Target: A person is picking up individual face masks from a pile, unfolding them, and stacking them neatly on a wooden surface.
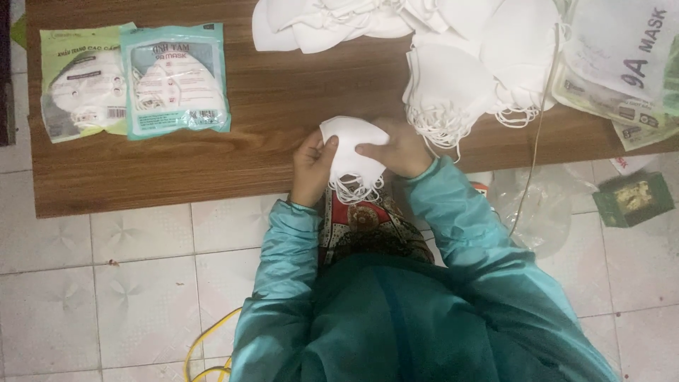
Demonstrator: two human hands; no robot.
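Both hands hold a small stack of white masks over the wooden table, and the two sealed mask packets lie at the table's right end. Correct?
Not quite: the head view shows the two sealed mask packets at the table's left end. Both hands, left hand and right hand, do hold the white masks.

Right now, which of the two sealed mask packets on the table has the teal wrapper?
The right-hand packet, the one closer to the person's left hand. It overlaps the edge of the pale green packet, which lies farther left near the table's end.

2 mask packs (134, 81), 2 hands (357, 159)
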